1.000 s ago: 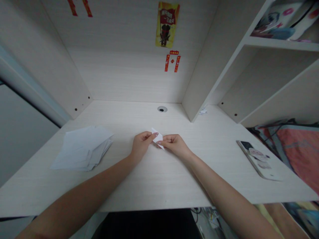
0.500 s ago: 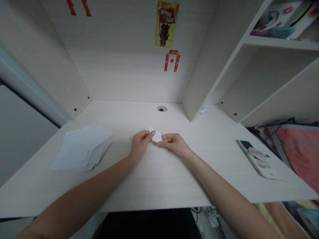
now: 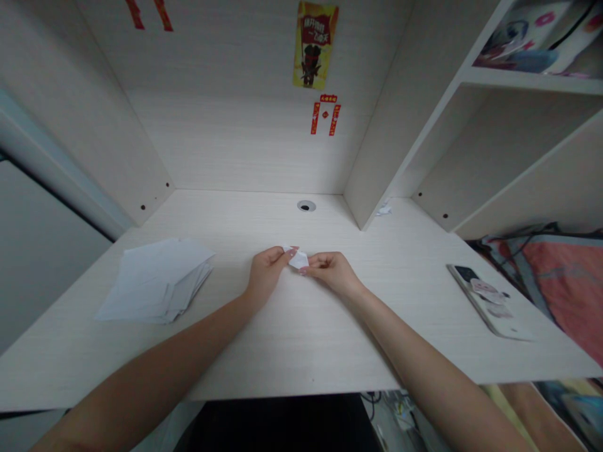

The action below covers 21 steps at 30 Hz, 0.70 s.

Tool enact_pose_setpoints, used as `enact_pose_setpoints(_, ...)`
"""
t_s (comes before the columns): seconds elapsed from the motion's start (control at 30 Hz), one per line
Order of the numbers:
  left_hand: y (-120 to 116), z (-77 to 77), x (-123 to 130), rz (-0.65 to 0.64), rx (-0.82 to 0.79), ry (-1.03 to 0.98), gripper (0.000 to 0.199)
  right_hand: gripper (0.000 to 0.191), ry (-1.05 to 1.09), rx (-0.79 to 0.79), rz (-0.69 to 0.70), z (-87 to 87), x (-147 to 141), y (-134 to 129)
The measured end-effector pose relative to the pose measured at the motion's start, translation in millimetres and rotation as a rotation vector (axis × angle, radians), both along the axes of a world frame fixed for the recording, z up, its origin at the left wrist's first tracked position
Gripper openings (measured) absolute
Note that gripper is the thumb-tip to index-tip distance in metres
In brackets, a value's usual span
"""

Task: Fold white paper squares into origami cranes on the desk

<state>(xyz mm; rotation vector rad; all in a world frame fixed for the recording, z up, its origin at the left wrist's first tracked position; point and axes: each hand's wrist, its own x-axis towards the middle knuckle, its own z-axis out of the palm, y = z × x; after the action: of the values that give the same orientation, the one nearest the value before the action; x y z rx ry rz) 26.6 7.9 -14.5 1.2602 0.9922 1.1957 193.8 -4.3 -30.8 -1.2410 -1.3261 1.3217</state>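
A small piece of folded white paper is held between my two hands, just above or on the pale desk. My left hand pinches its left side, with the thumb lying over the top. On the right edge, my right hand grips it between thumb and fingers. The fingertips hide part of the paper, and its full folded shape cannot be made out.
A loose stack of white paper sheets lies on the left. To the right is a phone with a sticker-like grip on its back. A cable hole and an upright divider panel stand at the back. Red fabric hangs beyond the right edge.
The folded paper has tilted and shifted slightly right, and its upper point now sits lower by my left thumb. Both hands keep their hold and have barely moved.
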Motion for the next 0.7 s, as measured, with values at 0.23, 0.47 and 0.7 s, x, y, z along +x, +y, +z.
enact_pose_setpoints(0.23, 1.5, -4.2, -0.5, 0.044, -0.029, 0.027, 0.028, 0.036, -0.048, 0.071, 0.025, -0.6, 1.7, 0.9)
enact_pose_setpoints(0.47, 2.5, -2.2, 0.3, 0.068, -0.073, 0.010, 0.032, 0.039, -0.135, 0.121, 0.030, 3.2, 1.0, -1.3)
enact_pose_setpoints(0.7, -2.7, 2.8, 0.6, 0.003, 0.007, 0.095, 0.027, 0.041, -0.115, 0.149, 0.042, 6.5, -5.7, -6.3)
